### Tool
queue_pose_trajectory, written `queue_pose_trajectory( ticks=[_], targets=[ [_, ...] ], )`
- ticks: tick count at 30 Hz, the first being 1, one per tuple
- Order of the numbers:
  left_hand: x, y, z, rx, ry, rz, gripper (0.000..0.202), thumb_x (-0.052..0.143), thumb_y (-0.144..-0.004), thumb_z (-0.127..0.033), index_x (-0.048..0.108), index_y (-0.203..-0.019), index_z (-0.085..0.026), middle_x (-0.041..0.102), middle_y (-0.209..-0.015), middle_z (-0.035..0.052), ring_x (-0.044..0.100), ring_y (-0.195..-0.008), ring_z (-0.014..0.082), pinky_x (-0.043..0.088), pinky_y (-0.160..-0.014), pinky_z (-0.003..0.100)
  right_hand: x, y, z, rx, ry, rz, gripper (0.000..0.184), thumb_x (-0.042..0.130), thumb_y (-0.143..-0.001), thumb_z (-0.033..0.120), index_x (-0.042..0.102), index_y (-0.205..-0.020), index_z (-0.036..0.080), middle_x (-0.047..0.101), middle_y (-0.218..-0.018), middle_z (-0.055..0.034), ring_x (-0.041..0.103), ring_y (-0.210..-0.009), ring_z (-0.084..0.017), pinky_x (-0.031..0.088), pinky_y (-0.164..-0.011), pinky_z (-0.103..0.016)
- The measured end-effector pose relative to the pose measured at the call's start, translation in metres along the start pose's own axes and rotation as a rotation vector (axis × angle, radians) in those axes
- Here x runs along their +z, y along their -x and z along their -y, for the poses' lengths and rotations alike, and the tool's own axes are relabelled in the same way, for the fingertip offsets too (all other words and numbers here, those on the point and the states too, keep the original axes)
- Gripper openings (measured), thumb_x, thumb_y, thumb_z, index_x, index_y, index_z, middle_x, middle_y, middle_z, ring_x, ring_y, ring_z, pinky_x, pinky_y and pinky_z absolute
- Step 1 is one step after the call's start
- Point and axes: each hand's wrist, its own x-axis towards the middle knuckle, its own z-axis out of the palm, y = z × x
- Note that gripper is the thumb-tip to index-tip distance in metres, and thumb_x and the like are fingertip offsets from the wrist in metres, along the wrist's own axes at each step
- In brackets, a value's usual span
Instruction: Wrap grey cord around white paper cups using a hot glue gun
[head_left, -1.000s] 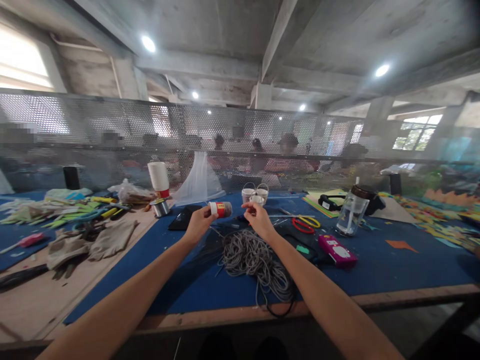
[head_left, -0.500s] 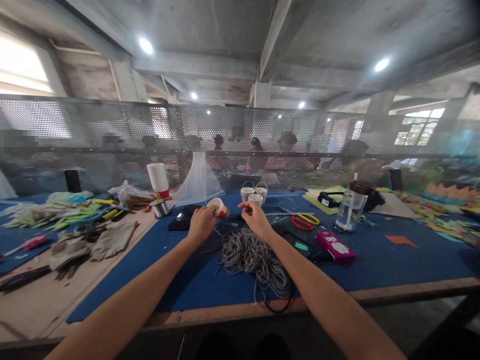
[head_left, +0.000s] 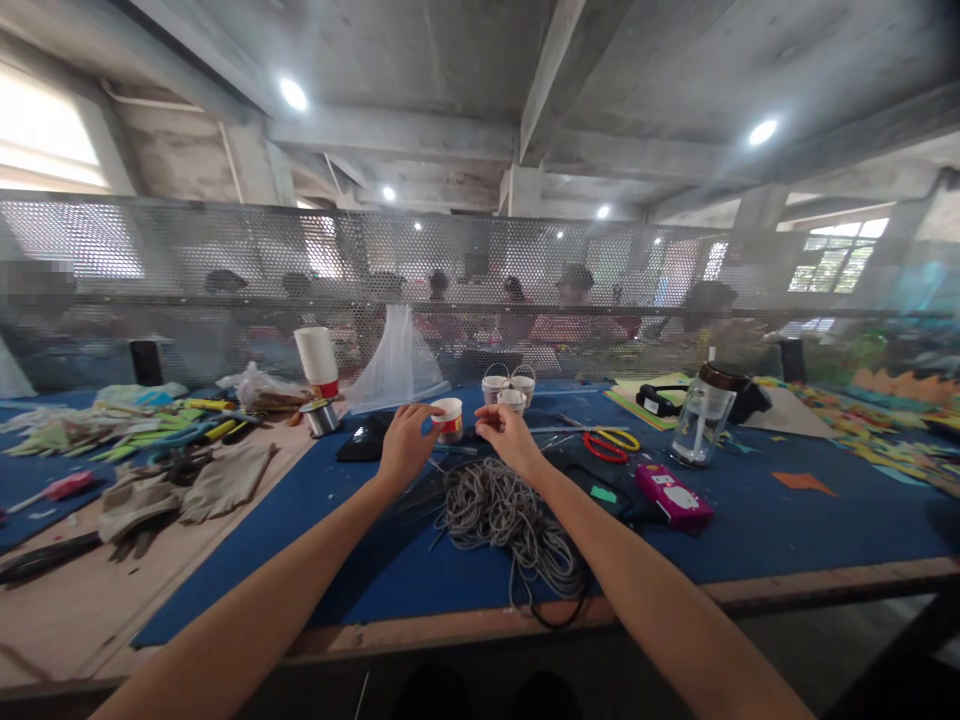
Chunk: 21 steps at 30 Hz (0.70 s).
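A small white paper cup (head_left: 450,424) with a red and yellow band stands upright on the blue table mat. My left hand (head_left: 409,440) is at its left side, thumb and fingers apart, fingertips at the rim; whether they still touch it is unclear. To the right of the cup is my right hand (head_left: 510,438), its fingers curled in, and anything between them is too small to make out. Just behind it stand several little white cups (head_left: 495,385) with thin looped handles. A tangled heap of grey cord (head_left: 499,510) lies between my forearms.
At left are a stack of paper cups (head_left: 315,355), a metallic spool (head_left: 322,417), work gloves (head_left: 229,482) and several tools. Scissors (head_left: 606,446), a magenta box (head_left: 673,497) and a clear bottle (head_left: 701,415) are at right. A perforated screen (head_left: 465,250) runs behind, with people beyond it.
The cup was tilted in my left hand and now stands upright, slightly further right. My left hand's fingers have loosened around it. The right hand's outstretched index finger has curled in.
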Motion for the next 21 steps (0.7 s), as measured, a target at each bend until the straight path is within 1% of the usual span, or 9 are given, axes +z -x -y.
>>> queue_pose_trajectory(
  ticks=[2, 4, 6, 8, 14, 17, 21],
  targets=[
    [-0.001, 0.003, -0.009, -0.018, 0.057, 0.023, 0.017, 0.06, -0.083, -0.029, 0.074, -0.091, -0.023, 0.073, -0.095, 0.0062, 0.059, -0.1, 0.0264, 0.043, -0.091, 0.035, 0.002, 0.0, 0.001, -0.008, -0.053, 0.031, 0.024, 0.062, -0.075, 0.023, 0.062, -0.098, 0.016, 0.068, -0.089, -0.0044, 0.064, -0.085, -0.016, 0.05, -0.085, -0.032],
    [-0.001, 0.007, -0.016, -0.02, 0.136, 0.049, 0.016, 0.062, -0.082, -0.031, 0.075, -0.089, -0.024, 0.074, -0.091, 0.004, 0.061, -0.098, 0.0243, 0.045, -0.089, 0.033, 0.004, 0.001, 0.001, -0.025, -0.097, 0.061, 0.022, 0.063, -0.076, 0.024, 0.063, -0.097, 0.017, 0.07, -0.091, -0.0049, 0.066, -0.088, -0.016, 0.051, -0.087, -0.032],
    [-0.001, 0.01, -0.02, -0.043, 0.206, 0.044, 0.016, 0.064, -0.081, -0.033, 0.075, -0.087, -0.023, 0.074, -0.09, 0.0039, 0.062, -0.096, 0.0232, 0.045, -0.089, 0.032, 0.006, 0.002, 0.001, -0.041, -0.128, 0.084, 0.021, 0.064, -0.077, 0.025, 0.063, -0.096, 0.017, 0.071, -0.093, -0.0055, 0.067, -0.09, -0.017, 0.051, -0.089, -0.033],
    [-0.001, 0.011, -0.022, -0.093, 0.263, 0.057, 0.02, 0.068, -0.078, -0.037, 0.076, -0.088, -0.022, 0.075, -0.09, 0.0043, 0.064, -0.094, 0.0233, 0.046, -0.088, 0.032, 0.006, 0.003, 0.002, -0.052, -0.149, 0.097, 0.021, 0.065, -0.078, 0.026, 0.064, -0.097, 0.017, 0.072, -0.094, -0.0062, 0.068, -0.091, -0.018, 0.051, -0.091, -0.035],
    [-0.002, 0.01, -0.021, -0.248, 0.485, 0.154, 0.032, 0.072, -0.073, -0.047, 0.076, -0.085, -0.017, 0.076, -0.088, 0.0073, 0.068, -0.084, 0.0246, 0.048, -0.082, 0.033, 0.006, 0.007, 0.008, -0.048, -0.149, 0.15, 0.023, 0.066, -0.08, 0.029, 0.066, -0.099, 0.017, 0.074, -0.095, -0.0067, 0.068, -0.093, -0.019, 0.051, -0.093, -0.037],
    [-0.002, 0.01, -0.023, -0.292, 0.545, 0.16, 0.037, 0.074, -0.071, -0.05, 0.076, -0.083, -0.015, 0.076, -0.086, 0.0086, 0.068, -0.084, 0.0256, 0.049, -0.081, 0.033, 0.006, 0.008, 0.01, -0.042, -0.158, 0.185, 0.023, 0.065, -0.08, 0.029, 0.066, -0.1, 0.017, 0.074, -0.095, -0.0064, 0.068, -0.095, -0.019, 0.05, -0.095, -0.037],
    [-0.002, 0.012, -0.025, -0.305, 0.593, 0.182, 0.037, 0.074, -0.071, -0.049, 0.075, -0.085, -0.014, 0.076, -0.088, 0.0093, 0.068, -0.085, 0.0257, 0.049, -0.081, 0.034, 0.005, 0.008, 0.009, -0.049, -0.141, 0.163, 0.022, 0.064, -0.081, 0.027, 0.066, -0.1, 0.017, 0.074, -0.097, -0.007, 0.068, -0.095, -0.019, 0.05, -0.095, -0.037]
  ],
)
